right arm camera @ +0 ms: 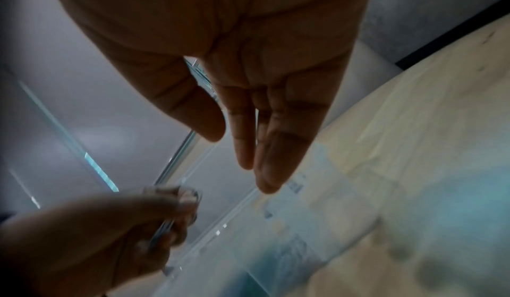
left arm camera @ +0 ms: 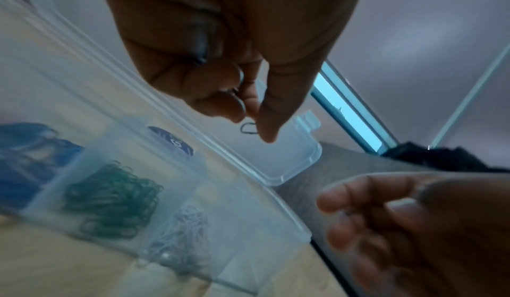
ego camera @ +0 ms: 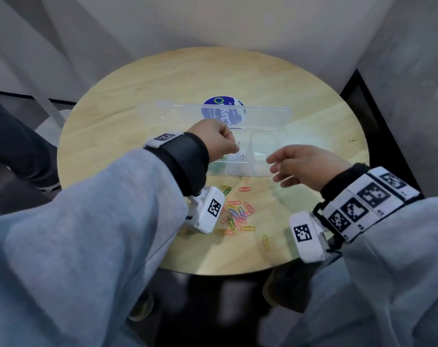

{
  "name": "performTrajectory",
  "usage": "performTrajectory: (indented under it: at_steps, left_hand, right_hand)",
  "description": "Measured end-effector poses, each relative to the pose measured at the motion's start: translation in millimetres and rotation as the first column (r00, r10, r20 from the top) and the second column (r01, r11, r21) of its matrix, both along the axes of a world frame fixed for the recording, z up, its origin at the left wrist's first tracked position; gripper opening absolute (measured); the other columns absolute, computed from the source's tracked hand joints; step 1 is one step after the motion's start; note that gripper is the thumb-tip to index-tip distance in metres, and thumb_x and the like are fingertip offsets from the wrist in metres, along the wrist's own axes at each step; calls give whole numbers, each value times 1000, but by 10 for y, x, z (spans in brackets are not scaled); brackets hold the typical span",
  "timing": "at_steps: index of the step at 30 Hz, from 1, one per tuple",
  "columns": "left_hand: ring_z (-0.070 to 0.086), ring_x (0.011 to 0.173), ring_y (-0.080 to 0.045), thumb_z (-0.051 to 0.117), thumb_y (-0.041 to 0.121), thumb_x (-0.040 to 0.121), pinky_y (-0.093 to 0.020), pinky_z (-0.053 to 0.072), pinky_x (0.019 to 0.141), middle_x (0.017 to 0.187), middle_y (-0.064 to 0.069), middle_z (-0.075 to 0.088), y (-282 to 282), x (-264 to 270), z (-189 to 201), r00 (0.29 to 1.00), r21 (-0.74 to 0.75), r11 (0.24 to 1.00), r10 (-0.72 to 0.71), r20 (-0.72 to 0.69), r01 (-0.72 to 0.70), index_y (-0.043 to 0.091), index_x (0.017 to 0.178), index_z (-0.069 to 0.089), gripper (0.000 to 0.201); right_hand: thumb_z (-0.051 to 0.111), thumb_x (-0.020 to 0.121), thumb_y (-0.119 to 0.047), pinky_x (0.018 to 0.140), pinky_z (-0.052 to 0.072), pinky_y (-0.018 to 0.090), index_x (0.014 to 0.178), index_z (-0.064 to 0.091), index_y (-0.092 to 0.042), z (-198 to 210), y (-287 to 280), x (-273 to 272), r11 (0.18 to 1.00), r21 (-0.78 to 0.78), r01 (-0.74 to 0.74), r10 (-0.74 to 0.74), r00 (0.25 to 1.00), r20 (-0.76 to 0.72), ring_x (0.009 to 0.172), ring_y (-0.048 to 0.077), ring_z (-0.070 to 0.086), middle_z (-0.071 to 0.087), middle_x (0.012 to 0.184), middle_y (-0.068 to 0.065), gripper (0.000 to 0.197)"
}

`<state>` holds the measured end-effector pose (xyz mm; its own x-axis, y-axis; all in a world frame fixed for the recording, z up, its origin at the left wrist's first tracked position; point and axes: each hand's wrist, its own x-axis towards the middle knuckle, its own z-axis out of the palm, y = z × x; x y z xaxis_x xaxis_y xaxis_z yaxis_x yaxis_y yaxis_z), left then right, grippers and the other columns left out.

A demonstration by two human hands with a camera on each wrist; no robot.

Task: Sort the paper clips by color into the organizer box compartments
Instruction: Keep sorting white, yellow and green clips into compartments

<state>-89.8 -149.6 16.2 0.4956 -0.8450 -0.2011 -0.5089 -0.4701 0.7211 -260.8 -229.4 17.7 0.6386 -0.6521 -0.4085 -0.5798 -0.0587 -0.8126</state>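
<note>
L hand [ego camera: 216,141] pinches a paper clip [left arm camera: 249,128] in its fingers [left arm camera: 266,116], above the clear organizer box [ego camera: 240,169] mid counter [ego camera: 142,96]. R hand [ego camera: 305,166] hovers w/ fingers loose, empty, at box's right end. Loose clips [ego camera: 238,214] lie near side of box.

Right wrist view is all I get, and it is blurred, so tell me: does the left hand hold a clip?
Observer: Yes. The left hand pinches one paper clip; it looks dark, true colour unclear.
Operator: Where is it over the box?
Observer: Head view puts it above the organizer box, about over the silver clips.
Operator: Any still unsorted?
Observer: Yes, a pile of coloured clips lies on the table, nearer the person than the box.
</note>
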Motion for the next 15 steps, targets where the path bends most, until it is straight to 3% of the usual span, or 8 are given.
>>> performTrajectory:
  at_steps: [5, 7, 9, 12, 15]
  left_hand:
    - [52, 75, -17, 61, 13, 80, -18, 37, 54, 69, 9, 52, -291, -75, -88, 986, 77, 996, 20, 166, -34, 23, 66, 50, 20]
    - [55, 79, -19, 63, 14, 79, -20, 40, 56, 80, 4, 56, -338, -96, -101, 990, 88, 995, 30, 136, -42, 24, 81, 56, 12]
    - [54, 80, -18, 61, 14, 79, -20, 40, 58, 90, 2, 56, -355, -114, -116, 994, 82, 996, 32, 106, -41, 25, 98, 58, 22]
    - [53, 90, -17, 56, 13, 82, -21, 40, 71, 104, 4, 52, -337, -130, -93, 991, 72, 996, 35, 128, -44, 25, 115, 57, 35]
    - [56, 92, -17, 51, 8, 83, -25, 46, 76, 102, 4, 55, -220, -119, -35, 994, -11, 998, 55, 98, -54, 25, 108, 59, 31]
  right_hand:
    - [50, 87, -7, 65, 50, 25, 92, 62, -18, -95, 120, -138, 967, -132, -218, 172, 941, -292, 61, 14, 55, 59, 72, 1, 17]
    - [52, 85, -11, 70, 51, 28, 95, 61, -19, -148, 158, -135, 946, -140, -293, 225, 902, -369, 59, 12, 55, 58, 70, -3, 15]
    - [55, 84, -14, 71, 51, 28, 93, 59, -21, -191, 189, -118, 921, -147, -360, 274, 869, -413, 58, 11, 54, 57, 70, -6, 12]
    - [55, 82, -13, 68, 49, 27, 93, 57, -23, -223, 215, -110, 884, -150, -442, 335, 825, -455, 61, 14, 54, 55, 77, -6, 15]
    - [55, 79, -10, 59, 43, 25, 92, 53, -27, -280, 247, -126, 832, -163, -531, 384, 762, -521, 60, 11, 48, 49, 74, -9, 21]
